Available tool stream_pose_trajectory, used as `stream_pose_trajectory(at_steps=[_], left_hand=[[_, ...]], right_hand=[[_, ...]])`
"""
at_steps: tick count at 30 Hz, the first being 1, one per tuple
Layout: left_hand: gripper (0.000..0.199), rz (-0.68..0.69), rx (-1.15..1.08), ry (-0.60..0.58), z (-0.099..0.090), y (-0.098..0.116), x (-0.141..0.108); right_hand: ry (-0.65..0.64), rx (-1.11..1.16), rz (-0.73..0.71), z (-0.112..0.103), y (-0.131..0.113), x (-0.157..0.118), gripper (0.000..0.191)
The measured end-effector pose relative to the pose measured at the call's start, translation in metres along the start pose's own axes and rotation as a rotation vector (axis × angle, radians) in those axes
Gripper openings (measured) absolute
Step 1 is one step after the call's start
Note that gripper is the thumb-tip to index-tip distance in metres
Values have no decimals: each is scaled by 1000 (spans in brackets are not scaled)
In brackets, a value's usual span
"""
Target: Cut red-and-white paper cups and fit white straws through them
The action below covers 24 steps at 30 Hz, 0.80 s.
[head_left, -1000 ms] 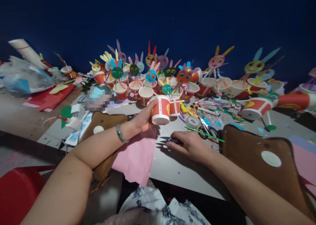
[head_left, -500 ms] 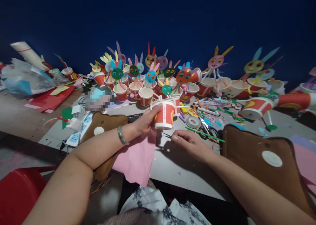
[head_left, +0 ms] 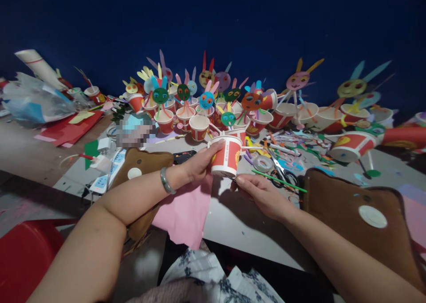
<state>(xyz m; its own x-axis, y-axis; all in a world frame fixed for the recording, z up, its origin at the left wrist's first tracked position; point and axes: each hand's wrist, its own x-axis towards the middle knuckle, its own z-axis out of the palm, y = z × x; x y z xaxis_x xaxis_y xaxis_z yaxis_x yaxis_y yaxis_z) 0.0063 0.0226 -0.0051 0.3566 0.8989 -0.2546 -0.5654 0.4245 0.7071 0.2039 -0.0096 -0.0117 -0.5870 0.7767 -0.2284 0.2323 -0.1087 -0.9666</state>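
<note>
A red and white paper cup is gripped on its left side by my left hand, thumb on the near wall. White sticks poke out from both sides of the cup. My right hand pinches a thin dark pointed tool, whose tip lies at the underside of the cup. Just behind the held cup stands another cup with a green paper face over it.
Rows of paper cups with rabbit faces stand behind. Scissors, a tape roll and a green stick lie right, near a brown cushion. Pink paper and a power strip are left.
My right hand has brought the dark tool up against the bottom of the cup. The cup in my left hand has shifted slightly right in view, as has much of the scene.
</note>
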Motion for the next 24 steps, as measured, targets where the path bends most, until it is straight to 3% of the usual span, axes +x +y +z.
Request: stream_pose_trajectory(at_steps=[24], left_hand=[[50,-47,22,-15,0,-6,1]], right_hand=[[11,131,100,8,-4,-2,58]])
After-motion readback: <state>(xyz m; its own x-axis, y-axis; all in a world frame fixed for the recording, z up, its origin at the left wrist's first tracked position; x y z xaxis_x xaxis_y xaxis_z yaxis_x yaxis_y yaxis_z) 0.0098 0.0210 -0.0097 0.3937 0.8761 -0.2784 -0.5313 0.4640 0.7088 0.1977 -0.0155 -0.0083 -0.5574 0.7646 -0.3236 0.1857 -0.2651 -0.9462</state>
